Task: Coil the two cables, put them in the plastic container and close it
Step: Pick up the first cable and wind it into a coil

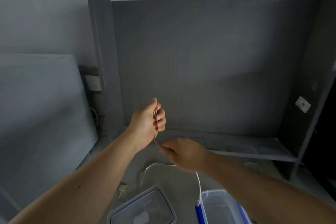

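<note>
My left hand (148, 121) is raised above the desk, closed on several loops of a white cable (156, 114). My right hand (183, 152) sits just below and to the right, pinching the same cable near the fingertips. From under the right hand the cable (199, 183) trails down to the clear plastic container (221, 207) with blue clips at the bottom edge. The container's lid (145, 207) lies flat to its left. A second cable's connector (122, 187) rests on the desk left of the lid; the rest of that cable is hard to make out.
A grey desk (112, 152) with a tall back panel (200, 63) and side walls encloses the work area. A low shelf (254, 149) runs along the right. A wall socket (93, 82) and a mattress-like surface (40, 114) are at the left.
</note>
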